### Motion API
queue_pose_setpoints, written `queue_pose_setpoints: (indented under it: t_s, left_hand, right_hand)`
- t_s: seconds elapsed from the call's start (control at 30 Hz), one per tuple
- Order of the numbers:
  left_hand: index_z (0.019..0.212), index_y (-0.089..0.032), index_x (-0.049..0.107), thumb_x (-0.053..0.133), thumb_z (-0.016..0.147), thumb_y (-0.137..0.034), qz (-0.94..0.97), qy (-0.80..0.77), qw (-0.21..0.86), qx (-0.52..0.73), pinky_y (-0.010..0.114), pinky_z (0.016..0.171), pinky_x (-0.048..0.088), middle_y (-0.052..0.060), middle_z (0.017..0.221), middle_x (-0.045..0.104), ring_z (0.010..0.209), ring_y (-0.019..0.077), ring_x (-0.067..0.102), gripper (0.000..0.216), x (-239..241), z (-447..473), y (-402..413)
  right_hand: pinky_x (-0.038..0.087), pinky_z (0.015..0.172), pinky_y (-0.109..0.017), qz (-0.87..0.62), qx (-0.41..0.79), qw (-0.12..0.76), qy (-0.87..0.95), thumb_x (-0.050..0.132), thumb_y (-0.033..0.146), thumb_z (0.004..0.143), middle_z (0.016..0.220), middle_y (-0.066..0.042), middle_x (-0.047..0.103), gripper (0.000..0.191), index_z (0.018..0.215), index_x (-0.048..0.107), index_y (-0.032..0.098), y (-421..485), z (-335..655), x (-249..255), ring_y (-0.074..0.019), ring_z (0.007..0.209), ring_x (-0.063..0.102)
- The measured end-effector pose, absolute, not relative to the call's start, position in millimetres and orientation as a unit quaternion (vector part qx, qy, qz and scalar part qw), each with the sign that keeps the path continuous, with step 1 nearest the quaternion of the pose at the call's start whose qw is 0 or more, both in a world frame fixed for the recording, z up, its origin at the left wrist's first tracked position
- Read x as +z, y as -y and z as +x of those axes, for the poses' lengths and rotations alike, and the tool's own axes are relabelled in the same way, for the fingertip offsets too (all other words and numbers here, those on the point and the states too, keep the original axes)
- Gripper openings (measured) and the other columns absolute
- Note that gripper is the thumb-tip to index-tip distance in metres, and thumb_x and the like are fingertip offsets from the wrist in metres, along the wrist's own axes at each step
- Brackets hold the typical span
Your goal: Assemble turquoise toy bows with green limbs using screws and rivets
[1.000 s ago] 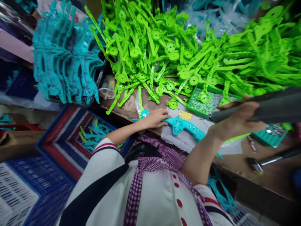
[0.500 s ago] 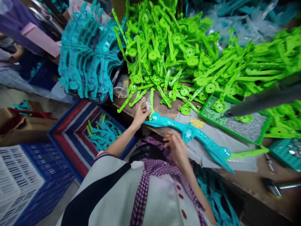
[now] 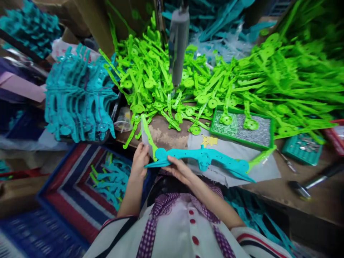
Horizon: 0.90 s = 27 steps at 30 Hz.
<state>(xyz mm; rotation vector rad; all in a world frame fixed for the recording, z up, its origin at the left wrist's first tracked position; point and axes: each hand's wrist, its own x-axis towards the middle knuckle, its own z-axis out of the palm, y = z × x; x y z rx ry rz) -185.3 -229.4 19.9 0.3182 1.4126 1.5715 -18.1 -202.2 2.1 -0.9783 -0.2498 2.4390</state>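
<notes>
A long teal plastic part (image 3: pixel 188 154), shaped like a bow, lies crosswise before me with a round joint at each end. A lime-green arm (image 3: pixel 148 133) with clear film along it stands up from its left joint. The fingers of my left hand (image 3: pixel 140 159) are closed at this arm's filmed edge. My right hand (image 3: pixel 178 169) grips the teal part near its left end, thumb on top and fingers beneath. Another green arm (image 3: pixel 262 158) extends from the right joint over a grey sheet (image 3: pixel 258 172).
Green arms (image 3: pixel 150 84) are heaped behind. A grey tool (image 3: pixel 178 46) hangs above them. A green tray (image 3: pixel 243 141) holds small metal pieces. A hammer (image 3: pixel 301 189) lies right. Teal parts (image 3: pixel 80 96) stand stacked left, above a striped-lined blue crate (image 3: pixel 57 186).
My right hand has moved left from beside the teal part onto its left end. My left hand stays at the green arm, which now leans left. The view has shifted.
</notes>
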Motion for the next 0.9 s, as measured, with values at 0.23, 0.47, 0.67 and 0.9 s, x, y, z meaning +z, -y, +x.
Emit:
queue_pose_setpoints:
  t_s: [0.23,0.47,0.67,0.9]
  left_hand:
    - [0.104,-0.023,0.058,0.078,0.075,-0.044,0.071,-0.558,0.518,0.645,0.032,0.091,0.058,0.001,0.094,0.076,0.096,0.0196,0.074,0.04,23.4,-172.4,218.9]
    - [0.118,-0.021,0.063,0.067,0.086,-0.057,0.121,-0.582,0.507,0.624,0.035,0.092,0.058,0.005,0.096,0.076,0.104,0.0238,0.073,0.049,19.2,-166.8,215.5]
    - [0.119,-0.022,0.063,0.074,0.08,-0.066,0.238,-0.583,0.531,0.567,0.039,0.085,0.059,0.006,0.095,0.077,0.099,0.0274,0.074,0.06,20.2,-184.4,214.1]
    - [0.121,-0.019,0.069,0.065,0.076,-0.084,0.387,-0.524,0.608,0.455,0.041,0.078,0.06,0.013,0.106,0.076,0.095,0.0309,0.073,0.079,36.1,-190.5,191.8]
  right_hand:
    - [0.068,0.077,-0.039,-0.419,0.854,0.288,0.112,0.094,0.039,0.063,0.09,-0.004,0.08,0.041,0.091,0.07,0.02,200.8,-7.4,0.7,-0.0244,0.086,0.077]
    - [0.067,0.087,-0.047,-0.396,0.867,0.272,0.135,0.096,0.051,0.055,0.096,-0.005,0.081,0.053,0.091,0.071,0.021,198.2,1.7,-5.6,-0.0301,0.099,0.077]
    - [0.064,0.092,-0.046,-0.412,0.865,0.213,0.192,0.097,0.045,0.053,0.088,-0.005,0.081,0.046,0.084,0.074,0.02,193.9,15.1,-15.2,-0.0287,0.092,0.078]
    - [0.061,0.097,-0.053,-0.416,0.85,0.238,0.219,0.095,0.05,0.049,0.083,-0.005,0.08,0.053,0.09,0.075,0.023,204.9,27.4,-5.2,-0.0332,0.094,0.077]
